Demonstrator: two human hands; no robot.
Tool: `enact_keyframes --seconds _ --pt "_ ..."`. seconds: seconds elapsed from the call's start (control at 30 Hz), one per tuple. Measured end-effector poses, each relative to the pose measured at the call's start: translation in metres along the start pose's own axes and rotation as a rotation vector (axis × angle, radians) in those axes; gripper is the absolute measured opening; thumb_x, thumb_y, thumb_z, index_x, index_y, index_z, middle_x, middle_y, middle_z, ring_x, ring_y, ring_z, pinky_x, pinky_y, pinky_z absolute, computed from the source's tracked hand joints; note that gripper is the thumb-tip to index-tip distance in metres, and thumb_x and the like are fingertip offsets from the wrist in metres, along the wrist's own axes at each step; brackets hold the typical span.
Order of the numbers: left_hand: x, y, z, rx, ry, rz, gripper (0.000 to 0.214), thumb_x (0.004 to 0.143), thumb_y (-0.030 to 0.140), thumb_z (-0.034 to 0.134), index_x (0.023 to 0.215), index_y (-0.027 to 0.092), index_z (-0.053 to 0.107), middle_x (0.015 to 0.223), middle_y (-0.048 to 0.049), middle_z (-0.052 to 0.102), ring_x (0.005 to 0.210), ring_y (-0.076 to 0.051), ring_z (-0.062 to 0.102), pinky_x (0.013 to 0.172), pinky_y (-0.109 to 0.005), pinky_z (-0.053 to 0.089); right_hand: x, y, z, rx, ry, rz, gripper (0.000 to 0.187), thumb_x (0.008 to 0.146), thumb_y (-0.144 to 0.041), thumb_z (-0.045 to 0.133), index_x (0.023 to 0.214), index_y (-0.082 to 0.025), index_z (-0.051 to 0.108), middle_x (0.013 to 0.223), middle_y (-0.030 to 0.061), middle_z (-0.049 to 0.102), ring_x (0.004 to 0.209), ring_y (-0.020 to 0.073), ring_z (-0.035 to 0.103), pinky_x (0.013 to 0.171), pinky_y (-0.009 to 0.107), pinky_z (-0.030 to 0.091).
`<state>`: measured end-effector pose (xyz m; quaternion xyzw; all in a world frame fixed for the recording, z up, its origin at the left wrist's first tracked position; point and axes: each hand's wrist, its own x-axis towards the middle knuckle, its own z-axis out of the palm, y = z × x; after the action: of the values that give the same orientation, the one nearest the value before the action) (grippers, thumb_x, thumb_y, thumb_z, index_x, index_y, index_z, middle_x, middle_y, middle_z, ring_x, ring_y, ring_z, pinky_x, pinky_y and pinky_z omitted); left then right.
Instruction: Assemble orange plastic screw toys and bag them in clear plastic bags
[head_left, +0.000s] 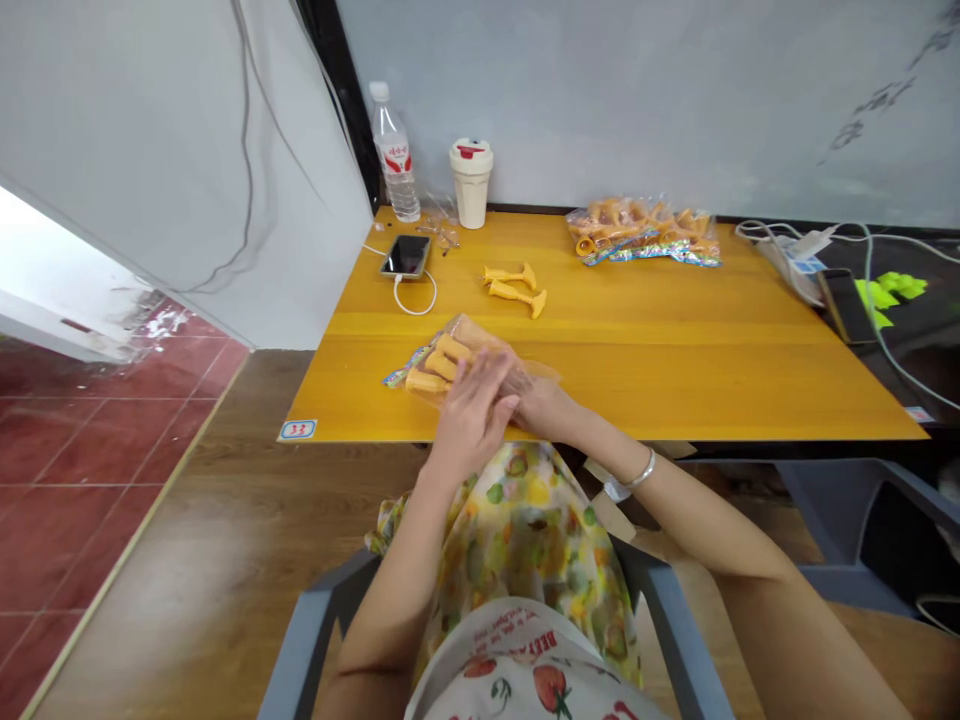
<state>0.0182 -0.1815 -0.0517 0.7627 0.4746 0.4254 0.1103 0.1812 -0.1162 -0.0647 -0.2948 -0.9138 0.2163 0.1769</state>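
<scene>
The bag [439, 362] lies at the table's [637, 345] near edge; the left hand [474, 405] rests flat and open on it, the right hand [534, 398] beside it, grip hidden, can't tell

Right hand [537, 402] mostly hidden under left hand [472, 412]; bag [448, 352] partly covered.

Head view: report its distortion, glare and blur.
Head view: the wide-angle lens splays the table outward; soft glare sheens the floor at left; lighting is even, shadows faint; the left hand on the clear bag looks slightly soft.
</scene>
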Motion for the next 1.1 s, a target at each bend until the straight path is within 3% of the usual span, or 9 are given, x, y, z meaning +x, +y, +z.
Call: enact_keyframes --seconds 0.1,0.23,0.4,0.5,0.67,0.8,0.93,1.0,1.1 --pt "0.009 -0.025 0.000 0.248 -0.063 -0.155 0.053 0.102 0.044 0.041 0.147 0.018 0.052 0.154 -0.0150 0.051 0.154 -0.035 0.031 0.124 -0.067 0.017 -0.009 0.005 -0.001 -0.077 0.070 -0.041 0.048 0.102 -0.022 0.041 0.148 -0.013 0.046 0.152 0.0238 0.048 0.143 0.0295 0.047 0.114 0.052 0.046" --pt "0.016 -0.043 0.008 0.323 -0.044 -0.214 0.054 0.102 0.046 0.038 0.146 0.020 0.055 0.157 -0.0141 0.047 0.155 -0.037 0.026 0.123 -0.069 0.019 -0.025 0.012 0.001 -0.060 0.150 -0.060 0.042 0.103 -0.022 0.040 0.143 -0.021 0.051 0.138 0.0177 0.061 0.132 0.0259 0.058 0.109 0.051 0.051" --pt "0.024 -0.045 0.015 0.331 0.049 -0.279 0.058 0.100 0.051 0.040 0.143 0.018 0.059 0.159 -0.0163 0.043 0.155 -0.045 0.021 0.120 -0.073 0.018 -0.038 0.006 -0.006 -0.054 0.179 0.058 0.040 0.101 -0.023 0.048 0.141 -0.020 0.051 0.125 0.0174 0.064 0.115 0.0254 0.066 0.096 0.044 0.058" --pt "0.027 -0.045 0.018 0.361 0.073 -0.327 0.062 0.097 0.055 0.044 0.144 0.015 0.057 0.161 -0.0196 0.040 0.155 -0.048 0.016 0.120 -0.075 0.013 -0.040 0.004 -0.012 -0.038 0.135 0.036 0.037 0.101 -0.019 0.044 0.136 -0.022 0.057 0.117 0.0132 0.067 0.107 0.0226 0.067 0.093 0.041 0.058" --pt "0.030 -0.041 0.014 0.398 0.036 -0.382 0.062 0.098 0.051 0.045 0.145 0.012 0.055 0.163 -0.0206 0.034 0.154 -0.050 0.016 0.119 -0.075 0.014 -0.035 -0.001 -0.012 -0.085 0.115 0.030 0.035 0.099 -0.038 0.057 0.129 -0.022 0.063 0.112 0.0123 0.068 0.100 0.0243 0.066 0.088 0.041 0.056" --pt "0.031 -0.041 -0.002 0.401 -0.042 -0.362 0.051 0.100 0.039 0.040 0.143 0.017 0.058 0.158 -0.0161 0.045 0.153 -0.044 0.026 0.120 -0.073 0.019 -0.029 -0.009 -0.004 0.001 0.200 -0.065 0.024 0.100 -0.036 0.055 0.118 -0.024 0.068 0.114 0.0107 0.067 0.108 0.0221 0.063 0.094 0.039 0.053" --pt "0.029 -0.050 -0.016 0.465 -0.072 -0.317 0.048 0.099 0.027 0.038 0.142 0.023 0.059 0.157 -0.0075 0.048 0.155 -0.040 0.024 0.123 -0.073 0.009 -0.023 -0.011 0.000 0.060 0.331 -0.067 0.025 0.099 -0.036 0.058 0.119 -0.022 0.062 0.116 0.0123 0.068 0.113 0.0240 0.063 0.098 0.043 0.053" --pt "0.028 -0.055 -0.016 0.515 -0.077 -0.327 0.050 0.099 0.026 0.037 0.146 0.022 0.055 0.160 -0.0084 0.044 0.154 -0.039 0.027 0.124 -0.069 0.011 -0.021 -0.010 0.000 0.026 0.336 -0.119 0.026 0.097 -0.036 0.061 0.120 -0.022 0.060 0.121 0.0131 0.068 0.113 0.0244 0.063 0.097 0.043 0.053" --pt "0.027 -0.060 -0.011 0.572 -0.060 -0.354 0.052 0.100 0.029 0.037 0.149 0.020 0.051 0.163 -0.0117 0.038 0.152 -0.041 0.031 0.123 -0.067 0.016 -0.019 -0.012 0.002 -0.103 0.273 -0.259 0.012 0.100 -0.029 0.055 0.105 -0.022 0.064 0.119 0.0123 0.068 0.111 0.0230 0.063 0.095 0.040 0.053"
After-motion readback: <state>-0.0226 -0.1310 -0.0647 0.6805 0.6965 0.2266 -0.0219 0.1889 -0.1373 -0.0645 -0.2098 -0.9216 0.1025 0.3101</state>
